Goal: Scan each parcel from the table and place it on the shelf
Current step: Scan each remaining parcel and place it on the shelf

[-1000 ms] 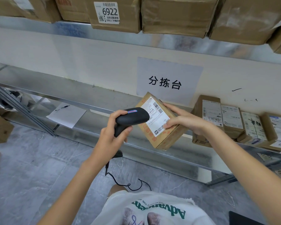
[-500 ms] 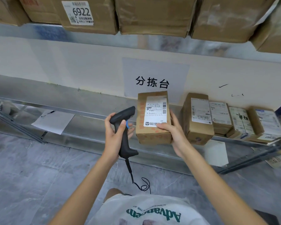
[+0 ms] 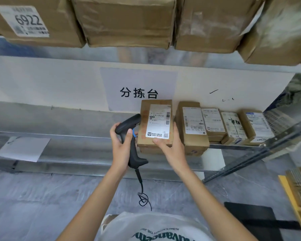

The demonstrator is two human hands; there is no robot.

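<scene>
Head view, looking down past a white printed shirt (image 3: 156, 228) at a metal tabletop (image 3: 76, 148) set against a pale wall. Left hand (image 3: 122, 146) wrapped in a closed grip round the handle of a black handheld barcode scanner (image 3: 131, 145), nose tilted up and to the right toward the parcel, black cable (image 3: 142, 193) dangling in a loop below. Right hand (image 3: 170, 148) gripping the lower right corner of a small brown cardboard parcel (image 3: 155, 126) with a white shipping label, thumb pressed on the label's bottom edge, fingers curled round the right side. Parcel held upright, label facing the camera, at the front of the tabletop and just left of a row of four similar labelled brown parcels (image 3: 222, 126) leaning side by side along the wall; whether its base rests on the metal cannot be told. Scanner head touching or nearly touching the held parcel's left edge. On the wall behind, a white paper sign (image 3: 139, 89) printed with three black characters. Farther left on the tabletop, a loose white sheet of paper (image 3: 23, 149). Overhead, the metal shelf (image 3: 163, 56) loaded with large brown cardboard cartons (image 3: 127, 21), the leftmost bearing a label reading 6922. Grey marbled floor (image 3: 42, 206) underfoot; at far right, a yellow-edged stack of cardboard (image 3: 299, 188), partly cut off.
</scene>
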